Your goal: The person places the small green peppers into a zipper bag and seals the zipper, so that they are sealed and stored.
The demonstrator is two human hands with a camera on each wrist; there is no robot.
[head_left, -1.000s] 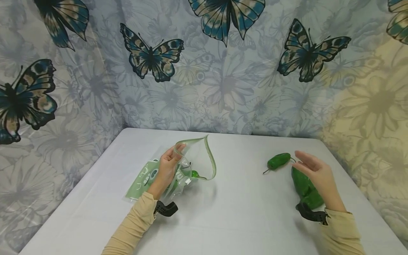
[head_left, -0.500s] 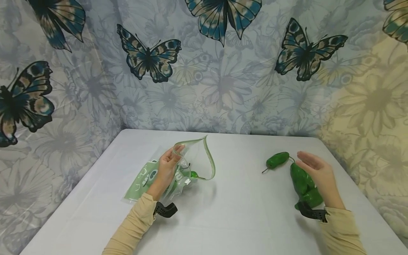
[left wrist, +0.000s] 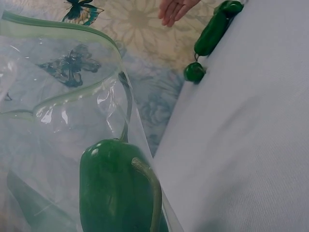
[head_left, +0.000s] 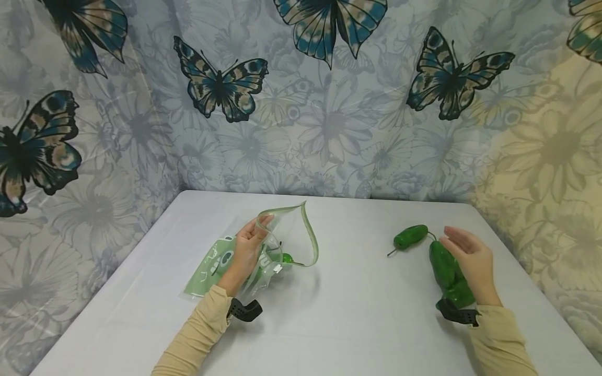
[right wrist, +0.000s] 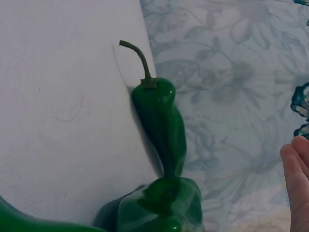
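Fingers of the left hand (head_left: 246, 250) pinch the green-edged mouth of the clear bag (head_left: 211, 267), left of centre; the right hand's (head_left: 470, 263), nearly straight and empty, hang near loose peppers (head_left: 442, 263) at right. We see at least one bagged pepper (left wrist: 113, 188), so we judge the bagging partly done: the loose ones remain, the mouth gapes.

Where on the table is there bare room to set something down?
The widest bare patch of table lies between the bag and the green peppers. Another lies left of the bag, bordered by the left sleeve. It is crowded around the bag, which the left hand holds, and at the peppers beside the right hand.
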